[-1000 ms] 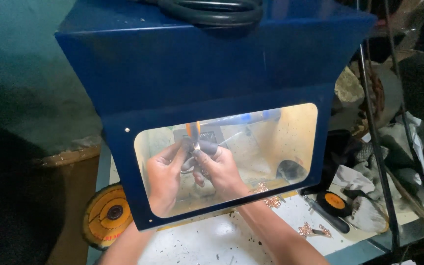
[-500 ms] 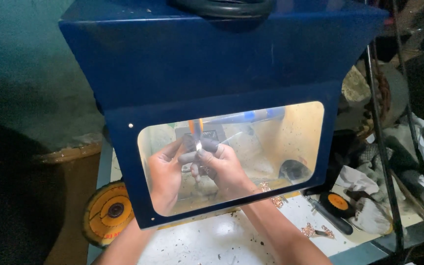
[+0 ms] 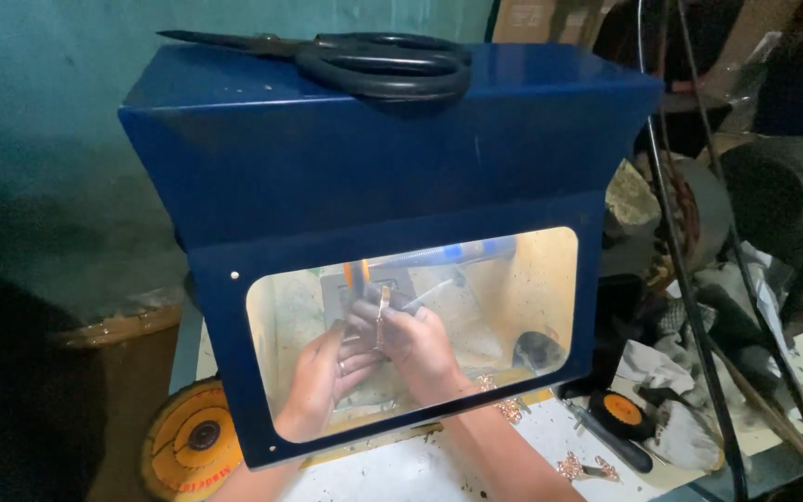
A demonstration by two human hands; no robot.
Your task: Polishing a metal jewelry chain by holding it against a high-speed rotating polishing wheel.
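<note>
Hands inside blue cabinet (image 3: pixel 392 149), seen through its clear window (image 3: pixel 513 307). My left hand (image 3: pixel 322 381) and right hand (image 3: pixel 420 349) meet at centre, both closed around a small metal piece (image 3: pixel 383 311) held upright between the fingertips, in front of a grey plate. Left grip: fingers curled under the piece; right grip: pinched on its upper part. A thin tool tip (image 3: pixel 429 296) slants in just beside it. Judgement: piece is light, stiff, thin-edged, likely slick; best held by its flat faces, low down. Black scissors (image 3: pixel 364 60) lie on the cabinet top. Small copper-coloured pieces (image 3: pixel 504 407) lie on the desk (image 3: pixel 392 474) at the opening.
</note>
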